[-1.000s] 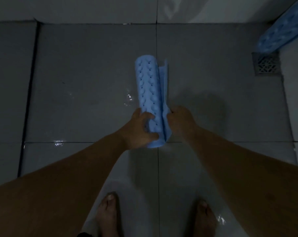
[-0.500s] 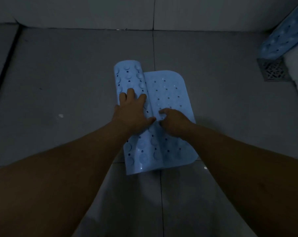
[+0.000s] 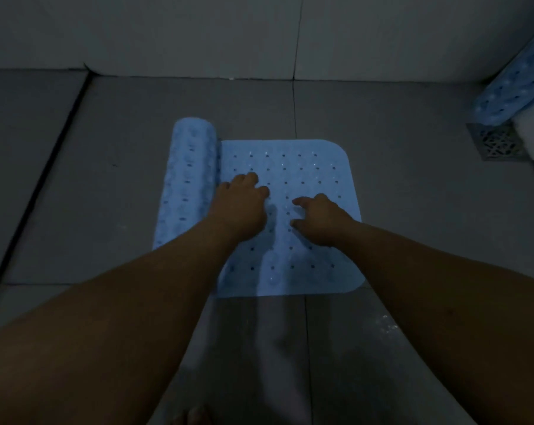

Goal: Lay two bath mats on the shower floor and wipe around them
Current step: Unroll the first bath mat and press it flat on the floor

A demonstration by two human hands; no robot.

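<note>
A light blue bath mat [image 3: 302,173] with small holes lies half unrolled on the grey tiled shower floor [image 3: 413,210]. Its flat part is on the right; its left part is still a roll [image 3: 189,179]. My left hand [image 3: 241,207] rests on the flat part right beside the roll, fingers against it. My right hand [image 3: 319,219] presses on the flat part with its fingers spread. A second blue mat [image 3: 517,87], rolled, leans in the far right corner.
A square metal floor drain [image 3: 497,142] sits at the far right, just below the rolled mat. The tiled wall [image 3: 259,35] runs along the back. A dark groove [image 3: 36,191] crosses the floor on the left. My toes [image 3: 192,417] show at the bottom edge.
The mat went from a roll held in both hands to lying on the floor, and it has unrolled further to the left. Both hands now lie on top of it.
</note>
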